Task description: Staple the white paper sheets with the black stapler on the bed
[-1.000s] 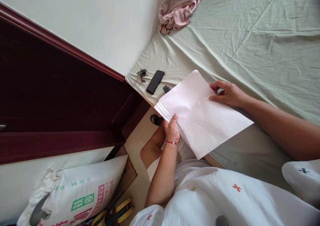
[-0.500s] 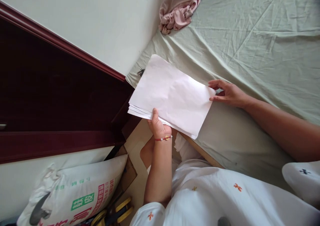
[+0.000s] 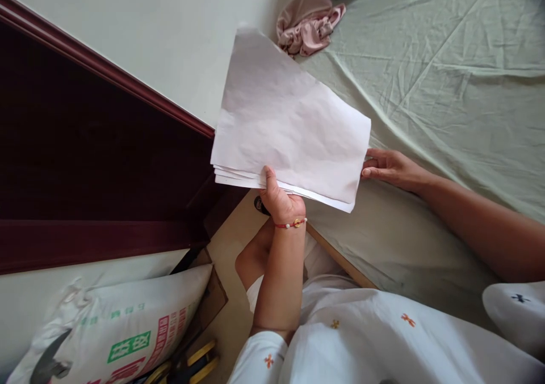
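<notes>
Starting at the left, a printed sack (image 3: 114,333) leans by the dark wooden door (image 3: 85,163). Left hand (image 3: 283,199) pinches the stack of white sheets (image 3: 289,129) at its lower edge, raised clear of the green bedsheet (image 3: 426,89). Right hand (image 3: 389,168) rests on the bed, fingers loosely curled, gripping nothing. Sheets gathered and lifted; not yet set down.
</notes>
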The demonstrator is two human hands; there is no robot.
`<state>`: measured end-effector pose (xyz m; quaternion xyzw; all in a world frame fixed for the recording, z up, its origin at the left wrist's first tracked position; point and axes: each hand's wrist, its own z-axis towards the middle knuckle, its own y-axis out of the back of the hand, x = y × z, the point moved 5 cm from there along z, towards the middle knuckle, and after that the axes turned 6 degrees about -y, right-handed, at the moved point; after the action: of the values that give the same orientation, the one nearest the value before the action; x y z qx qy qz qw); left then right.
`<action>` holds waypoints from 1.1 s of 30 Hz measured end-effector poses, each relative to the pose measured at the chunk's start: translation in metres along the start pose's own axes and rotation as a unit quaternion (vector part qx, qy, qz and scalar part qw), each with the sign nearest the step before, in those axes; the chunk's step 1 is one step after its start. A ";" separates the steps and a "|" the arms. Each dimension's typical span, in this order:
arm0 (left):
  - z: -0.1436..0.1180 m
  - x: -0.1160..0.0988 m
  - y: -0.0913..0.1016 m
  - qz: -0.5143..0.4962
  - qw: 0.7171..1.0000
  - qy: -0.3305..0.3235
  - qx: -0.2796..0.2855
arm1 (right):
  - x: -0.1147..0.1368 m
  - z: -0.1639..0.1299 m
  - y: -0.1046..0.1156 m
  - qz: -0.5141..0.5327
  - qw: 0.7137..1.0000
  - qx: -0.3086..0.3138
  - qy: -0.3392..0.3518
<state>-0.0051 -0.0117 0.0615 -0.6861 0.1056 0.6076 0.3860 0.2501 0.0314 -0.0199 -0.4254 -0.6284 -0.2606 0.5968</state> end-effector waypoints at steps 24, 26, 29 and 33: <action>0.053 0.049 0.080 0.172 0.945 0.075 0.267 | 0.031 -0.007 0.020 0.061 0.981 -0.154 0.101; 0.052 0.038 0.071 0.161 0.948 0.041 0.271 | 0.047 -0.007 0.020 0.034 0.980 -0.155 0.122; 0.056 0.017 0.062 0.134 0.949 -0.013 0.283 | 0.075 -0.008 0.022 -0.001 0.977 -0.154 0.149; 0.063 0.013 0.072 0.134 0.938 -0.007 0.318 | 0.087 -0.003 0.027 -0.055 0.985 -0.116 0.114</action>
<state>-0.0931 -0.0147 0.0230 -0.5028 0.3818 0.5928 0.5000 0.2813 0.0616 0.0599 -0.4241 -0.5445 -0.4111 0.5956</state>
